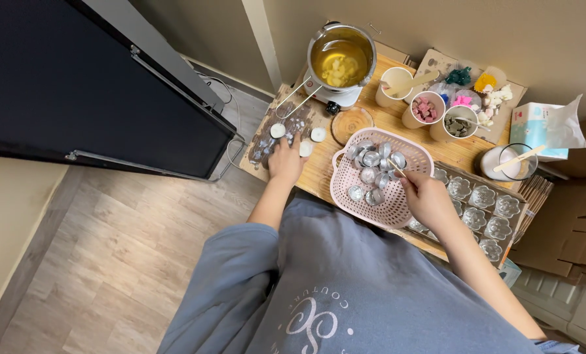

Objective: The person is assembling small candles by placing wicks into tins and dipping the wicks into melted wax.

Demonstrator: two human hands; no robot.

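One wooden table, running from upper centre toward the right edge of the frame, bearing all that follows.

One steel melting pot of yellow liquid, top centre, on a small heater.

One pink perforated basket, centre, holding a heap of small silver cups.

One tray of clear flower-shaped moulds, right of the basket.

Three paper cups, upper right, two with coloured chunks.

One stained board, left of the basket, with small white discs on it.

My right hand, at the basket's right rim, fingers pinched shut on a thin wooden stick. The stick's long axis slants up and left from my fingertips, its far end among the silver cups; this hand is the nearer one to them.

My left hand, lying on the board's lower edge, fingers loosely spread and gripping nothing that I can see, the white discs just above the fingertips.
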